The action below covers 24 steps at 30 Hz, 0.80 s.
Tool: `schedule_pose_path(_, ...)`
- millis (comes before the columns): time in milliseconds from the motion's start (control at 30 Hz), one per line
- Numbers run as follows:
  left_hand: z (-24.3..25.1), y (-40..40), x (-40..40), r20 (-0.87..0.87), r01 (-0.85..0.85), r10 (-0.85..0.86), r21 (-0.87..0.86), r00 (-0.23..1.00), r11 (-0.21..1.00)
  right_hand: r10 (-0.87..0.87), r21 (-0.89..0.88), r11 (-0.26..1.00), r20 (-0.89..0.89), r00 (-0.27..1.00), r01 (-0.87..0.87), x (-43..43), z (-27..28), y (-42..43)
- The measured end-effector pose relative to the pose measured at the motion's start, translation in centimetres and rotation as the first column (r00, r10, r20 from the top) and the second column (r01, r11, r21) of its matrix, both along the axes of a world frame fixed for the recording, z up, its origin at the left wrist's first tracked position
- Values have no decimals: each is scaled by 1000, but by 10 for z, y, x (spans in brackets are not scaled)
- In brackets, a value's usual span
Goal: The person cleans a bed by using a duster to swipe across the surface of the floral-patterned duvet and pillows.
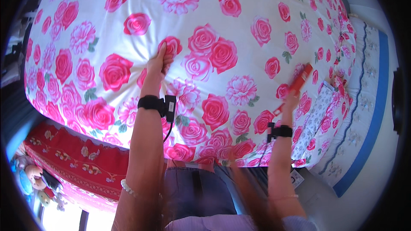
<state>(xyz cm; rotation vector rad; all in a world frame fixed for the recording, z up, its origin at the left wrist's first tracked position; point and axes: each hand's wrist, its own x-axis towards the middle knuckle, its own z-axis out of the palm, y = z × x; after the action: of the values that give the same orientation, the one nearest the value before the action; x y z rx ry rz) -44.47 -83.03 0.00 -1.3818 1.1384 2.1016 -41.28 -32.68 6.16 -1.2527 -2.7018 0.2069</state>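
A white bedsheet with pink roses [247, 61] covers the bed in front of me. My left hand [160, 62] is on it left of the middle, fingers curled into the cloth and thumb pointing away from me. Creases spread out from that grip. Farther right, my right hand [290, 101] is closed around a red long-handled tool [301, 78], shaped like a bed brush. It lies at a slant over the sheet, its broader end away from me. Blur hides its underside, and I cannot tell whether it touches the cloth.
A folded grey-flowered cloth [313, 118] lies on the bed's right side. Beyond hangs a pale floral curtain or cover with a blue border [369, 118]. To the left are a red embroidered cloth [80, 154] and several plush toys [35, 176]. A cable runs from each wrist strap.
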Motion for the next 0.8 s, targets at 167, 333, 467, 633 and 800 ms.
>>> schedule_pose_path(167,22,-22,37,-113,27,-28,-18,993,999,346,-344,746,-533,772,-571,47,-12,-290)
schedule_pose_path(333,40,-38,155,-152,-44,-10,-350,988,936,596,-789,201,-372,712,-581,139,14,-373)
schedule_pose_path(467,68,-75,303,249,39,79,-436,965,899,686,-954,-49,-248,684,-296,176,53,-355)
schedule_pose_path(633,86,-69,457,264,36,117,-512,957,858,532,-963,-34,-243,811,-266,183,93,-235)
schedule_pose_path(800,92,-17,463,203,47,50,-447,978,893,127,-735,674,22,992,-70,176,81,-59)
